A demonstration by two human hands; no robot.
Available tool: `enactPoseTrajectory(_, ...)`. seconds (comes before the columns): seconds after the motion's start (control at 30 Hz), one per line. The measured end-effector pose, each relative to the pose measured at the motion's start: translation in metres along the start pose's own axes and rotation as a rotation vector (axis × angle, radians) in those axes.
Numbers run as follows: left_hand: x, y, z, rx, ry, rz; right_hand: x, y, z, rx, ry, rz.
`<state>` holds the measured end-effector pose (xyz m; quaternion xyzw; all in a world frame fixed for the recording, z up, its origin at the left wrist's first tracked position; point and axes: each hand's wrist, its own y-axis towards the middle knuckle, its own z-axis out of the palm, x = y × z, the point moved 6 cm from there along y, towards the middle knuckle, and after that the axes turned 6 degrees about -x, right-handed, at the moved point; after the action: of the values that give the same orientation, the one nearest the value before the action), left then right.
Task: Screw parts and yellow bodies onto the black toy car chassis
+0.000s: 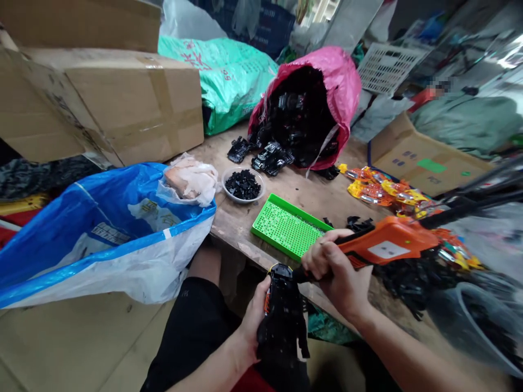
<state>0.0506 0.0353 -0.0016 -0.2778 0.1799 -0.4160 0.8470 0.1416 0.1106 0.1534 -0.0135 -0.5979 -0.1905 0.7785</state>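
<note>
My left hand (253, 321) is closed around a black toy car body (281, 321), held over my lap with its dark underside up. My right hand (339, 272) grips an orange and black electric screwdriver (388, 242), whose tip points left at the upper end of the toy car. Whether the tip touches a screw is hard to make out. Just beyond my hands lies a bright green perforated tray (273, 243) with small shiny bits, probably screws, in it. A bowl (226, 190) of small black plastic pieces stands behind the tray on the left.
A pink sack (345, 81) spills black car parts (273, 158) onto the wooden table (229, 223). Orange and yellow toy shells (376, 190) lie at right, near a clear tub (457, 321). A blue-and-white bag (180, 245) hangs open at left, below a cardboard box (134, 103).
</note>
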Motion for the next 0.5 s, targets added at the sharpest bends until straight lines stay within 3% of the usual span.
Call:
enactPoseTrajectory(0.17,0.000,-0.003,0.003,-0.046,-0.007,-0.039,0.016,0.043,-0.003,-0.126,-0.055,-0.178)
enactPoseTrajectory(0.33,-0.001,-0.003,0.007,-0.016,0.031,-0.071,-0.003,0.089,-0.004,-0.197,-0.011,-0.245)
enactPoseTrajectory(0.5,-0.004,0.002,0.002,-0.007,0.080,-0.021,-0.020,0.113,-0.004,-0.206,0.003,-0.263)
